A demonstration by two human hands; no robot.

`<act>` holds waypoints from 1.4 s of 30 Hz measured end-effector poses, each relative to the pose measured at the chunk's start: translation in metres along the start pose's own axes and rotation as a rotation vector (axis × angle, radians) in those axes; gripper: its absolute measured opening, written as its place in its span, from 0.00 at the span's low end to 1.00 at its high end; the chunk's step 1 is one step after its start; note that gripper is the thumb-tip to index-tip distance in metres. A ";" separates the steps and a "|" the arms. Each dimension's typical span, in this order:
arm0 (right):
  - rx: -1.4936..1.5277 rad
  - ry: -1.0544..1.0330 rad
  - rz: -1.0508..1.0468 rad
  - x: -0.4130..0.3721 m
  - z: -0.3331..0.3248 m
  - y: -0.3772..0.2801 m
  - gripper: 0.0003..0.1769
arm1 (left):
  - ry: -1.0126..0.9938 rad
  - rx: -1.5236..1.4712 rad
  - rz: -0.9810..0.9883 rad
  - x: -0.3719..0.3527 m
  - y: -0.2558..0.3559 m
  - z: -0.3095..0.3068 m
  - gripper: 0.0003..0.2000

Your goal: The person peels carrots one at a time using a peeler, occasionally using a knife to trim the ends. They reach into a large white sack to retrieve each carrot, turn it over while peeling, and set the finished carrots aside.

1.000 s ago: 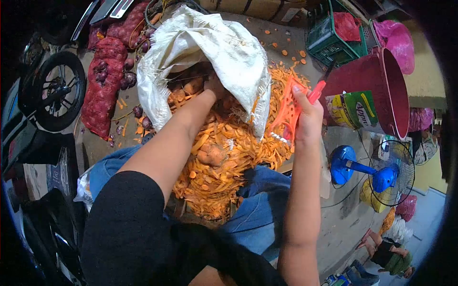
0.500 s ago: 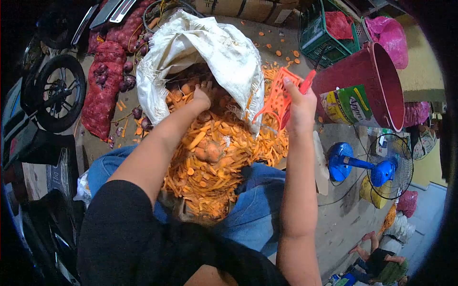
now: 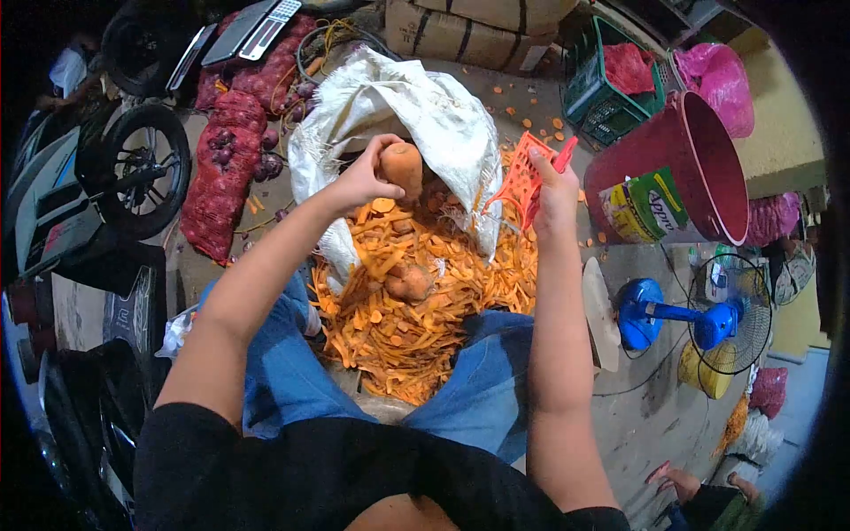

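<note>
My left hand [image 3: 370, 173] grips a thick carrot [image 3: 402, 170], holding it up in front of the mouth of a white woven sack [image 3: 443, 115]. In my right hand [image 3: 556, 196] is an orange-red plastic peeler [image 3: 522, 181], with a perforated side and a handle standing up past my thumb. It overlaps the sack's right edge in this view. Below both hands lies a heap of carrot peelings [image 3: 398, 332], mixed with cut carrot ends. A stubby, knobbly carrot [image 3: 409, 281] rests on top of the heap, between my knees. The sack's inside is mostly in shadow.
Red net bags of onions [image 3: 217, 181] lie on the left beside a motorbike wheel [image 3: 146, 168]. On the right are a tilted maroon bucket [image 3: 633, 164], a green crate [image 3: 611, 115] and a blue fan [image 3: 642, 314]. Another person [image 3: 717, 504] is at the lower right.
My left hand has come out of the sack's mouth, raised with a carrot in it. My right hand keeps hold of the peeler, nearly in place. The view has shifted slightly.
</note>
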State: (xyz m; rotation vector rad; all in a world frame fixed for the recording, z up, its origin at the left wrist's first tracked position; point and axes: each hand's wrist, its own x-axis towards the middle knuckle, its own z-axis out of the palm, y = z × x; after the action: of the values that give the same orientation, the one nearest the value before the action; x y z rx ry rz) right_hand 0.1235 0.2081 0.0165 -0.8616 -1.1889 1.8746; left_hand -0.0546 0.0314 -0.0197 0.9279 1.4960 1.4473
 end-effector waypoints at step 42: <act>-0.723 0.273 -0.263 -0.009 0.063 0.081 0.14 | 0.082 -0.868 -0.702 -0.031 0.012 0.060 0.18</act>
State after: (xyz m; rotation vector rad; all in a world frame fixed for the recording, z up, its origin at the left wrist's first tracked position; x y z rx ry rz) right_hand 0.0570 0.1495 -0.0357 -1.2179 -1.7289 1.0640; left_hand 0.0120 0.0258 -0.0050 -0.1794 0.9161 1.3713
